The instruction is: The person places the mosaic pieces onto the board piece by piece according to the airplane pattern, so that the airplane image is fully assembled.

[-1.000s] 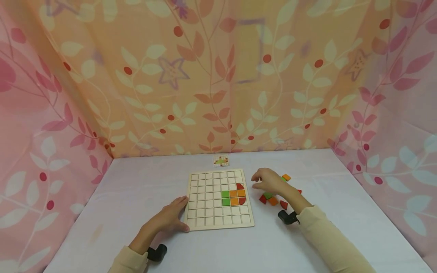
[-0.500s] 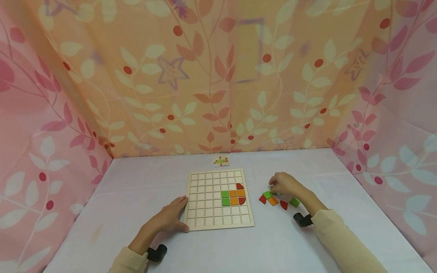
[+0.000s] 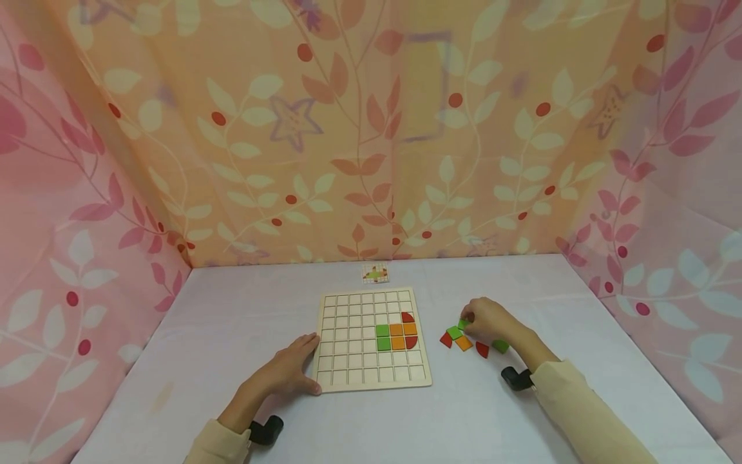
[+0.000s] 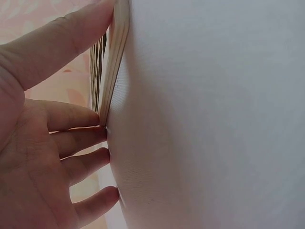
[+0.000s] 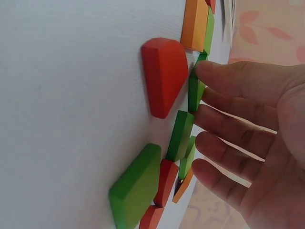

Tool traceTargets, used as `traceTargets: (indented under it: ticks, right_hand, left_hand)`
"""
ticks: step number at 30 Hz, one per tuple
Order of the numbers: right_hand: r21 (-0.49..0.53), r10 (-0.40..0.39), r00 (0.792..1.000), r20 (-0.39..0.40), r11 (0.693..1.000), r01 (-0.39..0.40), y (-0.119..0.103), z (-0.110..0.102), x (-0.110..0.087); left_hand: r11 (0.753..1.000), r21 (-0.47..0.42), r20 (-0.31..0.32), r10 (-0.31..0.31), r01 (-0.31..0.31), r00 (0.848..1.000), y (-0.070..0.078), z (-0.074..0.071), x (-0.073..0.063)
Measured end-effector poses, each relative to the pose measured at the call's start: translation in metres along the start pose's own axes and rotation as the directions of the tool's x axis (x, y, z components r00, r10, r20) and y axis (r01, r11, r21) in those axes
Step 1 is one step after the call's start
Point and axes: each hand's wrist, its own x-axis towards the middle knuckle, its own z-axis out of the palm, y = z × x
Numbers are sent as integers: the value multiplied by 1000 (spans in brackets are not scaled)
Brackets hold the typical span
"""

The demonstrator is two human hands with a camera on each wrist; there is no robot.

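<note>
A square wooden grid board (image 3: 348, 374) lies on the table; green and orange square tiles and red quarter-round tiles sit in its right part. My left hand (image 3: 286, 367) rests against the board's left edge. In the left wrist view, the thumb (image 4: 62, 43) touches the board's side (image 4: 116, 62) and the fingers are fairly straight. Over the loose tiles right of the board, my right hand (image 3: 493, 322) pinches a green tile (image 5: 194, 90) between thumb and forefinger, low at the table. Part of that tile is hidden by the fingers.
Around the right hand lie loose tiles: an orange square (image 3: 463, 343), a red piece (image 3: 446, 339), another red piece (image 3: 482, 349) and several green ones (image 3: 500, 347). A small pattern card (image 3: 375, 273) lies behind the board. Patterned cloth (image 3: 359, 129) encloses the table.
My right hand has moved right and down, from beside the board's right edge into the loose tiles, and now pinches a green one. The left hand and the board have stayed put.
</note>
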Motion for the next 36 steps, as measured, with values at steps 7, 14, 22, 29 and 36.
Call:
traceTargets:
  ticks: [7, 14, 22, 29, 36]
  right_hand:
    - [-22, -8, 1000, -20, 1000, 8, 1, 3, 2]
    - [-25, -28, 999, -38, 999, 27, 1, 4, 2]
    - [-35, -42, 997, -65, 999, 39, 1, 5, 1]
    - [-49, -61, 996, -62, 997, 58, 0, 4, 3]
    - [13, -31, 998, -47, 999, 31, 3, 4, 4]
  left_hand:
    - [1000, -11, 6, 2, -2, 1000, 1, -2, -2]
    - [1000, 1, 12, 2, -2, 1000, 1, -3, -1]
    - [1000, 2, 14, 2, -2, 1000, 0, -2, 0]
    - [1000, 3, 20, -3, 3, 1000, 0, -3, 0]
    - [1000, -2, 24, -4, 4, 1000, 3, -4, -1]
